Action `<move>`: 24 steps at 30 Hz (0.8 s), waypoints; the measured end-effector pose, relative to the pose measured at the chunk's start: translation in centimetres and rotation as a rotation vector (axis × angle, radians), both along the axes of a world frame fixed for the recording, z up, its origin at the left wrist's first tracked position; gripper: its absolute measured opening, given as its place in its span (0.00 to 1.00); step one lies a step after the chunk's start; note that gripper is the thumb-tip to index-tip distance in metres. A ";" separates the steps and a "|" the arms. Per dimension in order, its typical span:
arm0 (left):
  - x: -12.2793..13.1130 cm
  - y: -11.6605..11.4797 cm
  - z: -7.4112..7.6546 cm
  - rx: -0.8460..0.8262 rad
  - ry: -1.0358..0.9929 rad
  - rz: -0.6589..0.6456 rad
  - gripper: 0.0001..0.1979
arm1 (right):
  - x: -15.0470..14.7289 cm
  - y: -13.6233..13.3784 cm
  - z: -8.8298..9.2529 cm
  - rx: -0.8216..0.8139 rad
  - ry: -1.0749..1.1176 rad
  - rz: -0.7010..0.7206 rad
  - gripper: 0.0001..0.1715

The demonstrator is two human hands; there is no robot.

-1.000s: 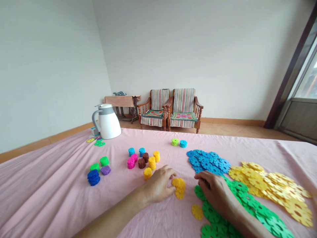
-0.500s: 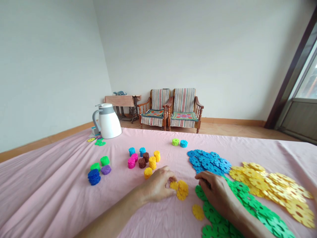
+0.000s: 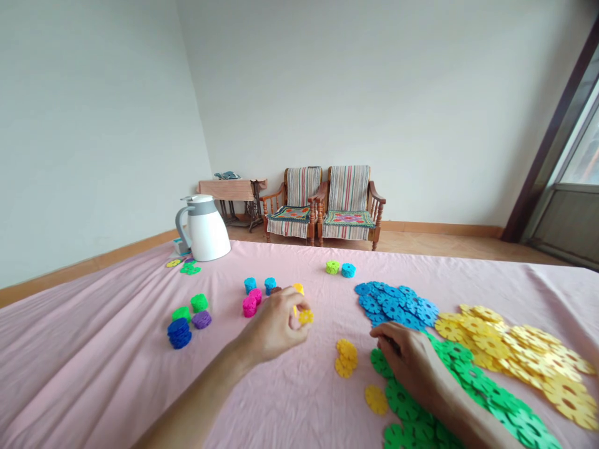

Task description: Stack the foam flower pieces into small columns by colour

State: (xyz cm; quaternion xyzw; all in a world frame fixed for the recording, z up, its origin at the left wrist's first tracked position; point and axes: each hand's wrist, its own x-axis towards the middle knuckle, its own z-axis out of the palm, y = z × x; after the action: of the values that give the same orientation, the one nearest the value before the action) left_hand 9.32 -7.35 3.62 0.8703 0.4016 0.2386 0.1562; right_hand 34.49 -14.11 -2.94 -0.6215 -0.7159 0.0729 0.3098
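Observation:
My left hand (image 3: 277, 324) pinches a yellow snowflake disc (image 3: 306, 317) between thumb and fingers, raised over the cloth. It partly covers the brown and yellow stacks behind it. Several loose yellow discs (image 3: 346, 358) lie overlapping to its right, and a single yellow disc (image 3: 376, 399) rests nearer to me. Over the edge of the green disc pile (image 3: 491, 399) sits my right hand (image 3: 407, 358), its fingers curled in. Whether anything is inside them is hidden. Just beyond that hand spreads the blue disc pile (image 3: 393, 302).
Short disc stacks stand on the pink cloth (image 3: 290, 411): pink (image 3: 249, 305), dark blue (image 3: 179, 333), purple (image 3: 202, 320), light green (image 3: 332, 267). A large yellow pile (image 3: 515, 349) lies at right. The white jug (image 3: 208, 231) stands at back left. Two chairs (image 3: 349, 206) are beyond the table.
My left hand has moved up and left from the loose yellow discs toward the stacks, carrying one yellow disc. My right hand has stayed about where it was.

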 end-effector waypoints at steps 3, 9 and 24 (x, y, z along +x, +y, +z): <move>-2.6 1.4 0.8 -0.040 0.010 0.064 0.09 | 0.0 -0.1 0.1 -0.009 -0.011 -0.010 0.18; -4.5 2.1 0.2 -0.137 0.103 0.026 0.09 | -0.1 -0.1 0.3 -0.030 -0.014 -0.015 0.18; -3.8 1.9 0.0 -0.096 0.095 0.040 0.10 | 0.0 -0.1 0.2 -0.036 -0.002 -0.010 0.16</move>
State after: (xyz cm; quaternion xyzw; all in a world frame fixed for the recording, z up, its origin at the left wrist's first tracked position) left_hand 5.48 -5.42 3.59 0.8638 0.4370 0.1807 0.1738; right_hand 34.49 -14.18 -2.75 -0.6305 -0.7118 0.0836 0.2980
